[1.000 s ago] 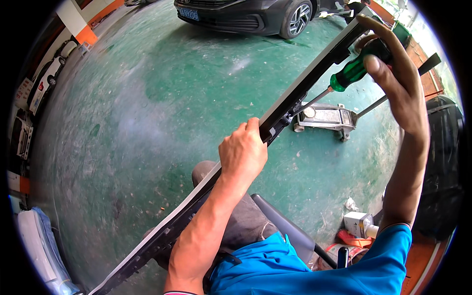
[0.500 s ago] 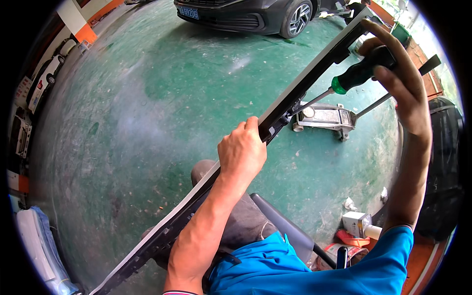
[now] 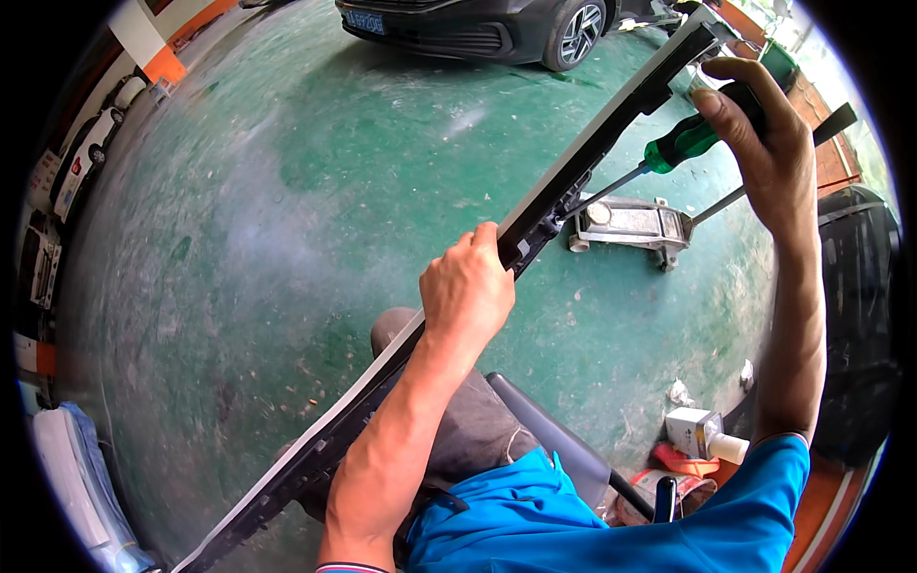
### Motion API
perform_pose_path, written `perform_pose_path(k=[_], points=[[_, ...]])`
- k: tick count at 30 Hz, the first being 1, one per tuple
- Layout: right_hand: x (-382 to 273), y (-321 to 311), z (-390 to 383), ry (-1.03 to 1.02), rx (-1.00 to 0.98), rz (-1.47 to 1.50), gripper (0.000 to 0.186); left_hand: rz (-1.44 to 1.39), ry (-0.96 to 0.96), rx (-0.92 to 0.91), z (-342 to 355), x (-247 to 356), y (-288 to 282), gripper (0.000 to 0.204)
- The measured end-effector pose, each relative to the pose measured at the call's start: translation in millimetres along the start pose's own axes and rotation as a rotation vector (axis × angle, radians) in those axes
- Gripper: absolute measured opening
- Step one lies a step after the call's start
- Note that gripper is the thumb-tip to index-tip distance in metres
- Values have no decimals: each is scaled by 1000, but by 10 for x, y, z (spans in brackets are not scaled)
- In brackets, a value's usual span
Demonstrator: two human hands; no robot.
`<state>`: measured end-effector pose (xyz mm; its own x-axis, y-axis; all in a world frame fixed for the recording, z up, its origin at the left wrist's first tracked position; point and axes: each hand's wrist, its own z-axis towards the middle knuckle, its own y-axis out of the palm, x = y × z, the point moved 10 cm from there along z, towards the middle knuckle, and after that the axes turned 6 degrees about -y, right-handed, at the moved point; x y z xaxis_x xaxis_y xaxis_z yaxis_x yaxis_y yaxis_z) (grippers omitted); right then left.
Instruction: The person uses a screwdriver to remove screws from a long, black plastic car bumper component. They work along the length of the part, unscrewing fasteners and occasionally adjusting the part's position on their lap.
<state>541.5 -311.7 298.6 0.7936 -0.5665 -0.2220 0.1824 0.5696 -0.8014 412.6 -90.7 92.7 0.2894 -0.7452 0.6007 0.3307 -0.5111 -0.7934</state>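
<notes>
While the screwdriver (image 3: pixel 676 145) slants down-left, tip at the black trim strip (image 3: pixel 600 153), right hand (image 3: pixel 776 153) has thumb and fingers curled round its handle; left hand (image 3: pixel 466 291) clasps the strip, running diagonally upper right to lower left. White boxy container (image 3: pixel 688 432) lower right, contents hidden.

So the floor (image 3: pixel 315 181) is green and pretty scuffed, with pale, dusty-looking patches and specks. There's a dark car (image 3: pixel 449 27) on it up top, a grey jack (image 3: pixel 637 226) sitting closer, plus a couple of crumpled white scraps (image 3: pixel 679 392) over on the right.
</notes>
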Motion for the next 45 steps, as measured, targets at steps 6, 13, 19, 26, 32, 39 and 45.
perform_pose_path(k=[6, 13, 19, 26, 32, 39, 45], points=[[-373, -9, 26, -262, -45, 436, 64, -2, -2, 22, 2, -12, -3, 39], [-96, 39, 49, -5, -82, 164, 63, 7, -12, 14, 6, -29, -12, 41], [-393, 0, 56, -192, 131, 479, 40, -7, 6, 26, -1, -27, 12, 41], [-278, -3, 46, -179, -67, 450, 65, -4, -9, 8, 18, -48, 10, 40], [-211, 65, 48, -3, -19, 182, 55, -2, 1, 28, 20, -69, 3, 40], [-393, 18, 67, -214, 3, 418, 53, -8, -22, 0, 20, -67, -3, 40], [-146, 81, 122, 5, 13, 122, 50, 4, -23, 2, 5, -80, 0, 40]])
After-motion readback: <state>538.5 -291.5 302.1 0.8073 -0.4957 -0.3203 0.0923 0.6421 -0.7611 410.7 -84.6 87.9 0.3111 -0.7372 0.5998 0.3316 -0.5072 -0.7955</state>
